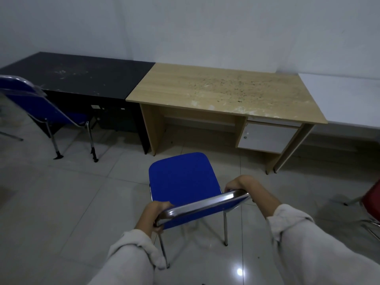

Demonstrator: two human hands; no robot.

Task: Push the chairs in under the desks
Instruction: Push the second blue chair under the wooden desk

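Observation:
A blue chair (182, 177) with a chrome frame stands on the tiled floor in front of the light wooden desk (222, 93), its seat facing the desk's knee space and still outside it. My left hand (155, 212) grips the left end of the backrest's chrome top bar. My right hand (240, 185) grips the right end of the same bar. A second blue chair (41, 105) stands at the left, its seat partly under the black desk (82, 75).
A white table (345, 99) stands right of the wooden desk. A red chair (372, 200) shows at the right edge. The wooden desk has a white drawer unit (267, 138) on its right side. Glossy tiled floor (72, 202) surrounds the chair.

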